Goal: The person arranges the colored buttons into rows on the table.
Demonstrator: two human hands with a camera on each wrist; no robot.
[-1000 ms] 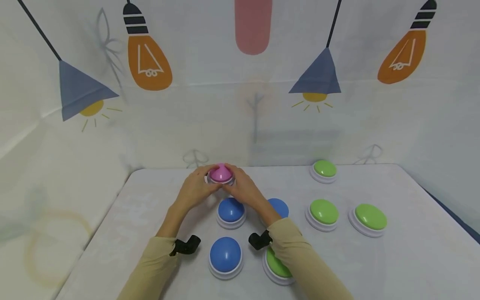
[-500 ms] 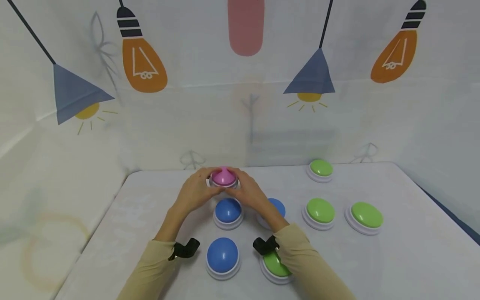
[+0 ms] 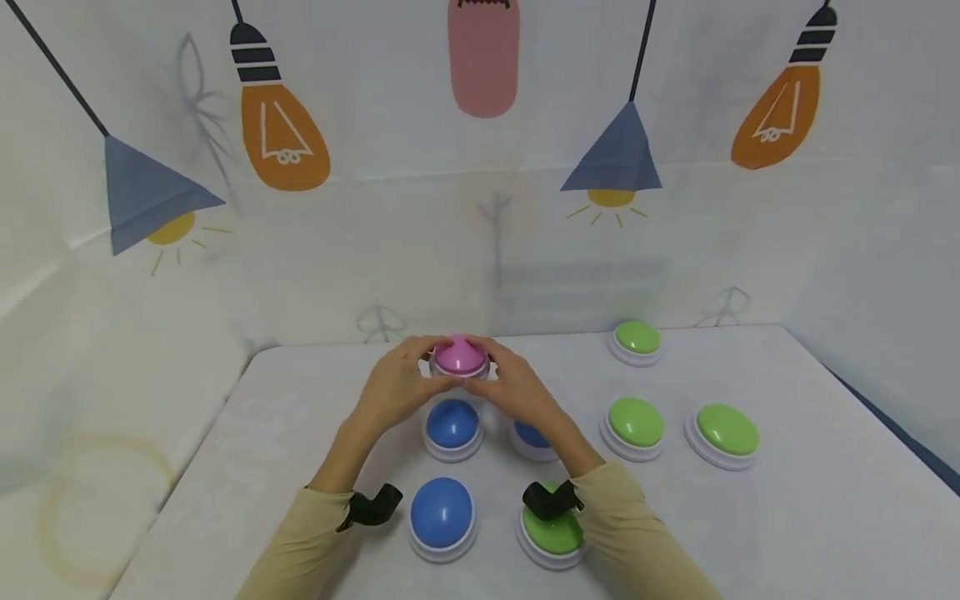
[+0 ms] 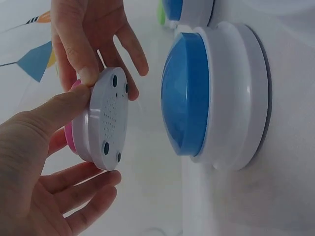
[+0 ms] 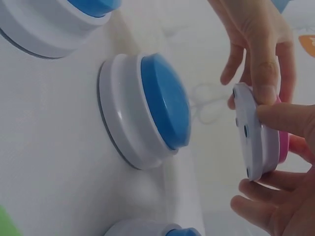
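Both hands hold a pink push button (image 3: 460, 356) with a white base at the far side of the table, raised above its surface. My left hand (image 3: 401, 379) grips it from the left and my right hand (image 3: 517, 383) from the right, thumbs meeting at the near side. In the left wrist view the white base (image 4: 109, 118) shows its underside, with small holes and dark round feet. A blue button (image 3: 452, 423) stands just below the hands on the table. Another blue button (image 3: 532, 440) is partly hidden by my right wrist.
On the white table (image 3: 292, 433) stand a blue button (image 3: 442, 512) in front and a green button (image 3: 553, 533) partly under the right wrist camera. Three green buttons (image 3: 636, 422) are at the right. A printed cloth wall (image 3: 420, 225) rises behind the table edge.
Both hands have carried the pink button a little to the right over the table. My right forearm has shifted right too, uncovering more of the near green button. The other buttons stay put.
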